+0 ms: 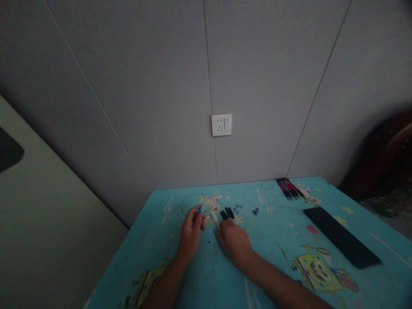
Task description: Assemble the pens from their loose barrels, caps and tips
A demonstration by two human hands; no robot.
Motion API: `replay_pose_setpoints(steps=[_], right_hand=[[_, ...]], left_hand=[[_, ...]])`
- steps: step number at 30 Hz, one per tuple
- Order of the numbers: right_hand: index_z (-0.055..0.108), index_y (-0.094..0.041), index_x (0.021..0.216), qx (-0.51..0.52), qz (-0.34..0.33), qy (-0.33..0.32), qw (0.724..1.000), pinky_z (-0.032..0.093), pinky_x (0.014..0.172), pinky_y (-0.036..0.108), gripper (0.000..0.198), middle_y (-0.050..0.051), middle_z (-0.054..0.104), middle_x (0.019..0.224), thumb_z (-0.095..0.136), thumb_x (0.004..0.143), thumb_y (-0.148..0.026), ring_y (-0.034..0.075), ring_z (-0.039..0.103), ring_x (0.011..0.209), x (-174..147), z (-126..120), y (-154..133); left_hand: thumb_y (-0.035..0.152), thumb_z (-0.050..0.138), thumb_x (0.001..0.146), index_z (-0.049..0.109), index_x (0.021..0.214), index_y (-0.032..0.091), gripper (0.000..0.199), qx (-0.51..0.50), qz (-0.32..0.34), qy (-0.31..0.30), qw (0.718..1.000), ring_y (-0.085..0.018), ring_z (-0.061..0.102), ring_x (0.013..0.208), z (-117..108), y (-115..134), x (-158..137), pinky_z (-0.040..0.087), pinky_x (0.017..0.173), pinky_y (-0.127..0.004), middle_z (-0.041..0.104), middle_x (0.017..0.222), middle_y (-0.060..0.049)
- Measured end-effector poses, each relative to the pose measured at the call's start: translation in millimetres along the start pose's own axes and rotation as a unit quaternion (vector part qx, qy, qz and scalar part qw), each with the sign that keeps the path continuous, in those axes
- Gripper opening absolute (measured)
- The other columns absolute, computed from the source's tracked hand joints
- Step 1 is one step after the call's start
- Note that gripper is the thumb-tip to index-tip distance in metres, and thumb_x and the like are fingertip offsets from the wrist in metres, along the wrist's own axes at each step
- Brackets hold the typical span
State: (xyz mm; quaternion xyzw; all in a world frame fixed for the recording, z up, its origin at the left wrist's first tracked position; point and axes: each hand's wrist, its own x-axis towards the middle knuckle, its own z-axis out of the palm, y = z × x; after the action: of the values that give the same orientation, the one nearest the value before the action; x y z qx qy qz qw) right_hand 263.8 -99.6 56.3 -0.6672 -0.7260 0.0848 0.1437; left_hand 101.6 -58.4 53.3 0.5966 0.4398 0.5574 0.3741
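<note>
My left hand [192,227] is raised a little over the table, with thumb and fingers pinched on a small blue piece [199,210], perhaps a pen part. To its right, my right hand [234,240] rests low on the tabletop, fingers curled and bunched together. Its fingertips meet the near end of a thin white strip [214,217] and the lower end of a short black tube [223,215]; what they grip is hidden. Beside that lies another black tube [229,213]. Several small clear or grey bits [237,208] are scattered just beyond.
A blue cartoon-print cloth [273,257] covers the table. Small black pieces [255,211] lie right of the hands. Farther right are several black-and-red pens [289,189] in a row and a long black flat case [343,237]. A grey wall [174,107] with a socket [222,125] stands behind.
</note>
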Motion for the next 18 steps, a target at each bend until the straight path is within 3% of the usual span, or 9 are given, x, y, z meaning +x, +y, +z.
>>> replay_pose_setpoints(steps=[5, 10, 18], right_hand=[[0.064, -0.016, 0.099, -0.015, 0.036, 0.001, 0.999, 0.05, 0.068, 0.031, 0.024, 0.013, 0.067, 0.104, 0.044, 0.096, -0.03, 0.024, 0.07, 0.083, 3, 4, 5], [0.067, -0.014, 0.096, -0.01, 0.055, -0.012, 0.998, 0.051, 0.068, 0.031, 0.022, 0.014, 0.068, 0.099, 0.051, 0.093, -0.03, 0.026, 0.071, 0.083, 0, 0, 16], [0.065, -0.012, 0.099, 0.004, 0.05, 0.0, 0.999, 0.05, 0.067, 0.031, 0.024, 0.017, 0.068, 0.099, 0.045, 0.095, -0.024, 0.025, 0.07, 0.081, -2, 2, 16]], left_hand=[[0.044, 0.046, 0.095, 0.052, 0.122, 0.02, 0.036, 0.01, -0.015, -0.04, 0.999, -0.011, 0.052, 0.054, 4, -5, -6, 0.045, 0.053, -0.023, 0.065, 0.085, -0.003], [0.043, 0.046, 0.095, 0.054, 0.116, 0.02, 0.033, 0.058, -0.008, -0.034, 0.998, -0.016, 0.062, 0.073, 6, -6, -9, 0.051, 0.072, -0.029, 0.066, 0.086, -0.004], [0.044, 0.047, 0.094, 0.055, 0.118, 0.019, 0.036, 0.082, 0.001, -0.043, 0.996, -0.02, 0.065, 0.083, 7, -5, -11, 0.052, 0.079, -0.035, 0.067, 0.088, -0.006]])
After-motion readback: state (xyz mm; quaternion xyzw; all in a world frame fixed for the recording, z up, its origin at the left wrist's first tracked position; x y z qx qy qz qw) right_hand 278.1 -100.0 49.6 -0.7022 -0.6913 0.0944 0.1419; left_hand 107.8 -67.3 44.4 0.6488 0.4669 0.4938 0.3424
